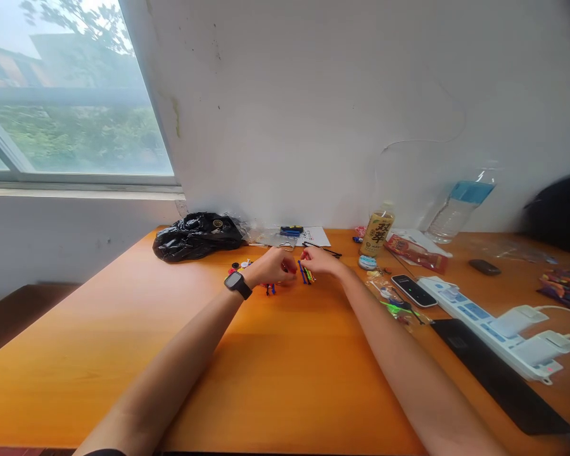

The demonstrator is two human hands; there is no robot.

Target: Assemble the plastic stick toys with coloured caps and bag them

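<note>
My left hand (272,267), with a dark watch (238,285) on its wrist, is over the table with its fingers curled together. Whatever lies in its grip is hidden. Dark and blue small plastic pieces (270,289) show just below it, and more small coloured parts (236,268) lie to its left, partly covered by the wrist. Close on the right, my right hand (322,261) has its fingertips pinched at the upper end of thin blue, green and dark plastic sticks (306,273). Whether it grips one of them is too small to tell.
A black plastic bag (197,237) sits at the table's back left. White paper (316,236) lies by the wall behind my hands. To the right stand a yellow drink bottle (378,231), a power strip (484,323) with plugs, a phone-like device (413,291) and a tilted clear bottle (456,212).
</note>
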